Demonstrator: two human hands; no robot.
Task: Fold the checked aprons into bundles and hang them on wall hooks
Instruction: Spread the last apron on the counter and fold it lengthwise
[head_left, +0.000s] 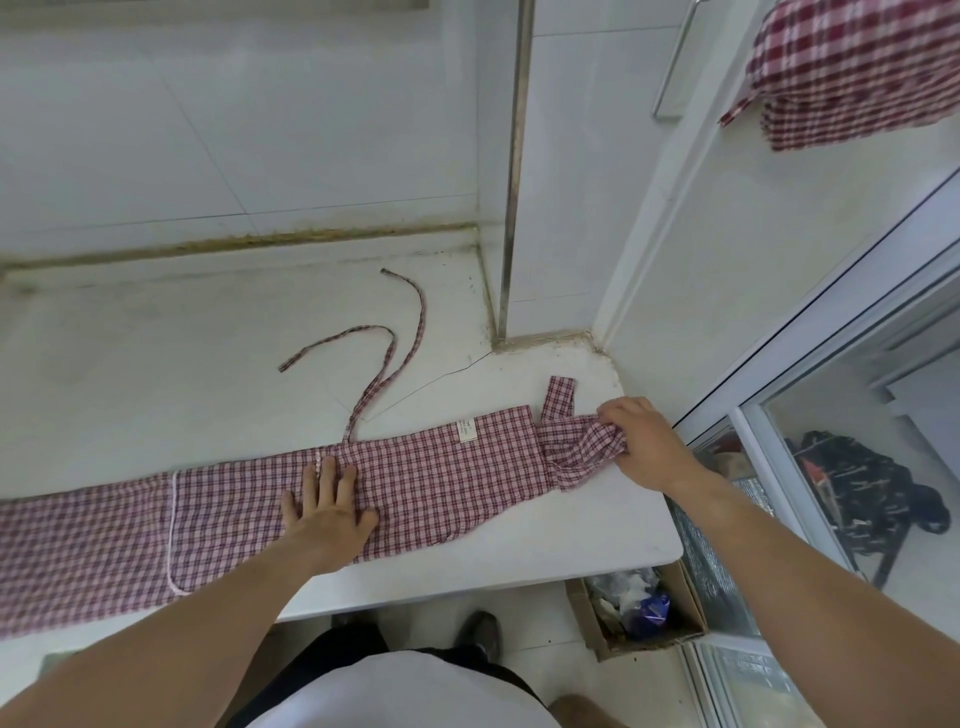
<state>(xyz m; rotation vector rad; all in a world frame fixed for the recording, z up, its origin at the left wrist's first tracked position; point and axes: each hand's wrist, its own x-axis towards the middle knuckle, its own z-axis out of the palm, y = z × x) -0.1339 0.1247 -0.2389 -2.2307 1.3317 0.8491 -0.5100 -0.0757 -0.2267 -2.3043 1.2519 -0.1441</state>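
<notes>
I am working on a checked apron (426, 483) folded into a long narrow strip that is lying on the white counter (156, 332), its long axis running from nine o'clock toward three o'clock, with the narrow neck end pointing to three o'clock. The cloth is thin red-and-white check with a small white label (466, 431) near its far edge, and two slim ties (387, 358) are curling away toward twelve o'clock. My left hand (327, 506) is lying flat with straight fingers, pressing the middle of the strip. My right hand (641, 444) is reaching in from four o'clock, its fingers curling round the bunched neck end. Another checked apron (852, 73) is hanging at one o'clock.
</notes>
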